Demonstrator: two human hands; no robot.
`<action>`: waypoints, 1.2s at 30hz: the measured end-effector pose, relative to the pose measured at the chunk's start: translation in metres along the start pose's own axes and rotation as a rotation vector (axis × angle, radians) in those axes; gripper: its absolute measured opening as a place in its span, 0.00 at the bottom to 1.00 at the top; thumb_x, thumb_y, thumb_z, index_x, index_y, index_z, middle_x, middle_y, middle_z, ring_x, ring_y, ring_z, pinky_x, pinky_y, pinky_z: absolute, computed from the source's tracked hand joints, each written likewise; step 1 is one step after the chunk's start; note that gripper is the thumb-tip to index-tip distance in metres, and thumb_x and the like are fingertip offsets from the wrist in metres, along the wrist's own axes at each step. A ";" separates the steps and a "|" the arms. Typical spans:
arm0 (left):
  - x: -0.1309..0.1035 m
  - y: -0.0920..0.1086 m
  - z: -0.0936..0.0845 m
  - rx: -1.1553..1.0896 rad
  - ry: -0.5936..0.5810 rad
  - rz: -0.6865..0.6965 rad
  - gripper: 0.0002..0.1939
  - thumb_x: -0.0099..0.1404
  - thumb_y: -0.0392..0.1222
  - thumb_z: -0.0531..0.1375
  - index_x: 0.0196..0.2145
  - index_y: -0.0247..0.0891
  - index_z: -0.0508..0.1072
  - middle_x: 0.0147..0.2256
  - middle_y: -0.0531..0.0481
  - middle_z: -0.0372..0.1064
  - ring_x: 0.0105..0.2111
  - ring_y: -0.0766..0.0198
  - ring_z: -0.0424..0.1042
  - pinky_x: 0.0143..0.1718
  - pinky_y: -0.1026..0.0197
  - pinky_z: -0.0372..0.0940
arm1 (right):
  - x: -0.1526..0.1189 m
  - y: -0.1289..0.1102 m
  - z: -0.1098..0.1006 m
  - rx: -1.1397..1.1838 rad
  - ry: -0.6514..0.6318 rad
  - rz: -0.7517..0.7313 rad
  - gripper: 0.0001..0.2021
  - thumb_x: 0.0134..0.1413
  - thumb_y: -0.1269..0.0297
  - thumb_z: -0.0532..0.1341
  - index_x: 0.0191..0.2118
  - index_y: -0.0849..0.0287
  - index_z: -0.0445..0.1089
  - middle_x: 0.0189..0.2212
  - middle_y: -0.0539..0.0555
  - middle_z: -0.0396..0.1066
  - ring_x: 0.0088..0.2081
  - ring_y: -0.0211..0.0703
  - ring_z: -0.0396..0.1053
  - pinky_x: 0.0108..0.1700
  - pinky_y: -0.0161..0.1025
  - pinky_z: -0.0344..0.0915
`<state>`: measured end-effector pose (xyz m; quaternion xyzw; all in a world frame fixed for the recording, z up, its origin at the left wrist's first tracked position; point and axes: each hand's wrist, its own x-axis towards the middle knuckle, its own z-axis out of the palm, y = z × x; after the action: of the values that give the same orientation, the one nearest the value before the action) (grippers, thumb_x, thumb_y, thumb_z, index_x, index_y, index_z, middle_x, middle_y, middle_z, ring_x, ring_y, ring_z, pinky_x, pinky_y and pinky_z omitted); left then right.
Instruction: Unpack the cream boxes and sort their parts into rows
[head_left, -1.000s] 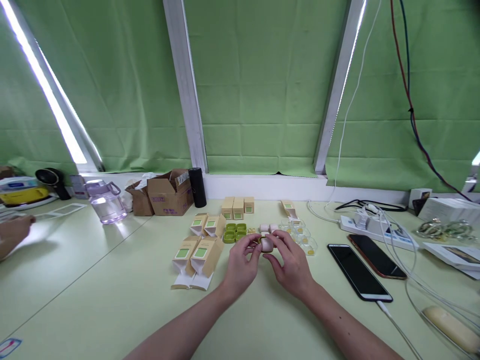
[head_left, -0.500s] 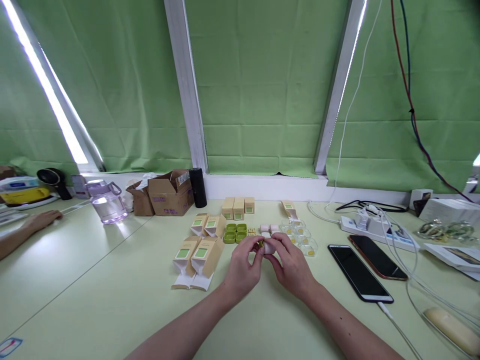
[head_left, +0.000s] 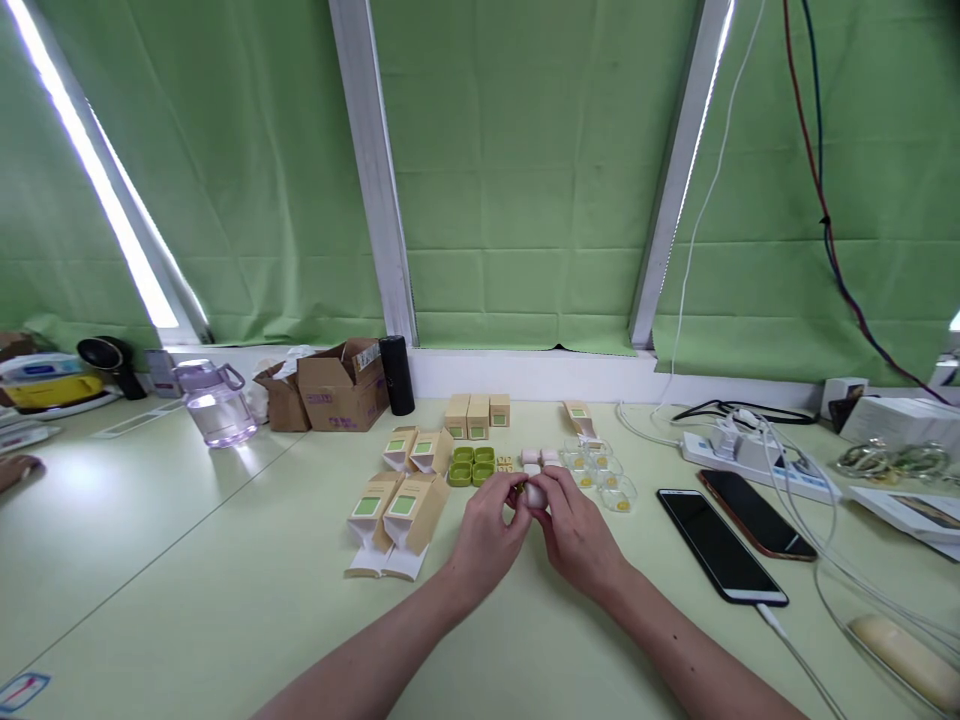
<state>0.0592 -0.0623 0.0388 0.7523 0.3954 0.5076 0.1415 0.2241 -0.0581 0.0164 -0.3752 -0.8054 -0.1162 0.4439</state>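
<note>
My left hand [head_left: 489,527] is closed in a pinch on a small dark green piece [head_left: 519,489], mostly hidden by the fingers. Pressed against it is a small white rounded block [head_left: 535,497], gripped in the closed fingers of my right hand [head_left: 583,527]. Just beyond the hands lie several pale pink-white blocks [head_left: 538,456] and small yellow pieces [head_left: 505,465]. Green square cups [head_left: 472,466] form a cluster to their left. Clear plastic cups [head_left: 600,465] with yellow spots stand on the right. Open beige cartons with green labels [head_left: 409,512] lie left of my left hand.
Closed beige boxes [head_left: 478,415] and another open carton [head_left: 579,418] stand farther back. Two phones [head_left: 721,545], a power strip [head_left: 757,465] and cables lie right. A water bottle [head_left: 217,403], cardboard box [head_left: 341,385] and black cylinder [head_left: 396,375] stand left. Another person's hand [head_left: 19,470] is far left.
The other person's hand at the far left has drawn back toward the left edge. My hands stay in place, with the right fingers shifted slightly around the white block.
</note>
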 end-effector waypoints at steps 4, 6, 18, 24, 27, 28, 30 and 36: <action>0.001 0.001 0.000 0.041 -0.006 -0.034 0.12 0.68 0.32 0.55 0.45 0.40 0.74 0.40 0.48 0.76 0.37 0.60 0.74 0.41 0.57 0.70 | 0.002 -0.002 0.001 -0.021 -0.001 0.003 0.15 0.70 0.71 0.50 0.59 0.59 0.60 0.50 0.66 0.68 0.47 0.52 0.73 0.39 0.44 0.76; 0.001 0.000 0.000 0.045 -0.005 -0.050 0.11 0.68 0.32 0.55 0.45 0.40 0.74 0.40 0.48 0.76 0.37 0.60 0.74 0.42 0.57 0.69 | 0.002 -0.002 0.002 -0.033 -0.008 0.002 0.15 0.71 0.71 0.50 0.59 0.60 0.60 0.50 0.66 0.68 0.47 0.53 0.73 0.38 0.45 0.76; 0.003 -0.004 -0.002 0.008 -0.004 -0.037 0.09 0.71 0.36 0.55 0.46 0.39 0.74 0.41 0.46 0.76 0.38 0.59 0.74 0.42 0.55 0.69 | 0.000 -0.001 0.003 0.142 -0.020 0.116 0.15 0.70 0.69 0.51 0.59 0.56 0.61 0.52 0.65 0.67 0.50 0.53 0.73 0.45 0.48 0.76; 0.002 -0.012 -0.010 -0.068 -0.060 0.095 0.15 0.70 0.38 0.58 0.53 0.42 0.74 0.52 0.42 0.74 0.55 0.51 0.69 0.58 0.45 0.64 | -0.003 0.001 -0.004 0.292 -0.023 0.204 0.14 0.70 0.66 0.53 0.58 0.54 0.62 0.53 0.62 0.67 0.53 0.52 0.71 0.51 0.48 0.74; 0.001 -0.015 -0.009 -0.185 -0.102 0.041 0.19 0.69 0.39 0.61 0.57 0.43 0.71 0.55 0.40 0.71 0.58 0.50 0.67 0.61 0.43 0.62 | -0.002 0.000 -0.005 0.362 0.012 0.264 0.13 0.70 0.63 0.55 0.57 0.53 0.64 0.51 0.61 0.69 0.51 0.51 0.71 0.48 0.47 0.73; 0.001 -0.015 -0.008 -0.222 -0.114 0.002 0.20 0.68 0.41 0.62 0.57 0.43 0.71 0.56 0.40 0.70 0.58 0.50 0.67 0.61 0.43 0.63 | -0.001 0.000 -0.004 0.387 0.019 0.287 0.12 0.70 0.62 0.56 0.56 0.53 0.65 0.51 0.60 0.69 0.49 0.51 0.72 0.47 0.46 0.73; 0.001 -0.016 -0.005 -0.281 -0.128 -0.090 0.21 0.67 0.44 0.64 0.56 0.42 0.72 0.56 0.40 0.71 0.57 0.50 0.69 0.60 0.44 0.64 | -0.001 0.000 -0.003 0.446 0.033 0.337 0.11 0.69 0.60 0.57 0.53 0.52 0.68 0.49 0.59 0.71 0.46 0.50 0.72 0.45 0.45 0.72; 0.004 -0.010 0.000 -0.384 -0.122 -0.268 0.21 0.65 0.48 0.67 0.53 0.39 0.74 0.52 0.41 0.76 0.50 0.52 0.75 0.55 0.48 0.68 | 0.000 -0.003 0.000 0.666 0.043 0.522 0.12 0.69 0.54 0.57 0.51 0.53 0.70 0.48 0.57 0.73 0.46 0.49 0.73 0.48 0.46 0.72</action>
<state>0.0555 -0.0531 0.0352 0.6816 0.3789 0.5036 0.3718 0.2218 -0.0602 0.0168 -0.4003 -0.6673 0.2589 0.5721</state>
